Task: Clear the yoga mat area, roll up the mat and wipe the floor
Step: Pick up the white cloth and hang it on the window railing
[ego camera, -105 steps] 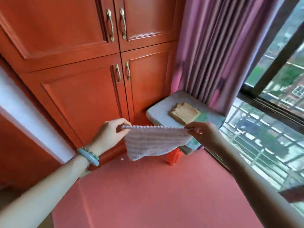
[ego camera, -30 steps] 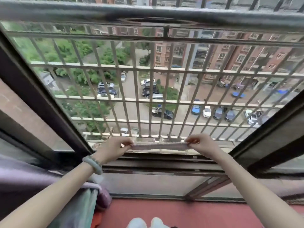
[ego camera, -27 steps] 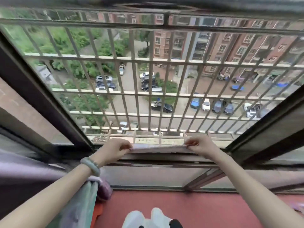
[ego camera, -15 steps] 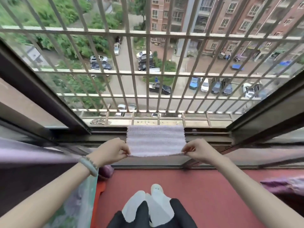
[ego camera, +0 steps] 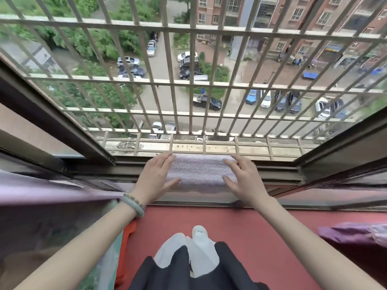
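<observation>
A pale lilac cleaning cloth [ego camera: 200,174] lies draped over the metal window sill track [ego camera: 278,171], hanging down on the room side. My left hand [ego camera: 156,177], with a green bangle on its wrist, lies flat on the cloth's left edge, fingers straight. My right hand [ego camera: 244,177] lies flat on the cloth's right edge, fingers spread. The yoga mat is out of view.
Metal security bars [ego camera: 194,84] close the open window, with a street and parked cars far below. Red floor [ego camera: 251,237] lies beneath me, my white-socked feet [ego camera: 194,254] on it. Purple curtains hang at the left [ego camera: 52,191] and right [ego camera: 351,235].
I turned from the cabinet to the window, holding the cloth by two corners. I laid it over the sill, let go of the corners, and both hands now lie flat on it.
</observation>
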A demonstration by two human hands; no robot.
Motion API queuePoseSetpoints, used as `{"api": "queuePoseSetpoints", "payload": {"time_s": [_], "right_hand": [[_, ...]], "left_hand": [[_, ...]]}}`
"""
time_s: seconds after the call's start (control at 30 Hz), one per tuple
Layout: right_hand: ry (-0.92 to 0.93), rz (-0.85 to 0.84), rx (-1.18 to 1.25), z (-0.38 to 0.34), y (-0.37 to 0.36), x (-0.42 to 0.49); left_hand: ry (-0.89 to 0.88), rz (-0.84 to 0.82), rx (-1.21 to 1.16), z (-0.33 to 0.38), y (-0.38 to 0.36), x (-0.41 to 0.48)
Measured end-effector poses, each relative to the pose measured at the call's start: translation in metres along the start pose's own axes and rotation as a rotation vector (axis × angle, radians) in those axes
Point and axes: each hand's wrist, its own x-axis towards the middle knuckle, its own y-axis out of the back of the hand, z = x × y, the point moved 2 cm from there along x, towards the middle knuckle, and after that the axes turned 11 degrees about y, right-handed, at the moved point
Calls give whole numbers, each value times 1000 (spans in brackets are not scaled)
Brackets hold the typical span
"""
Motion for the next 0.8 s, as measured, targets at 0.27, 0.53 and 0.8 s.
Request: {"api": "queuePoseSetpoints", "payload": {"time_s": [0.27, 0.53, 0.8], "right_hand": [[-77, -254, -157, 0, -62, 6], [-105, -351, -99, 0, -59, 8], [16, -338, 134, -45, -20, 45]], "left_hand": [[253, -183, 116, 28, -47, 4], [264, -163, 159, 30, -59, 5], [423, -34, -39, 30, -20, -30]]}}
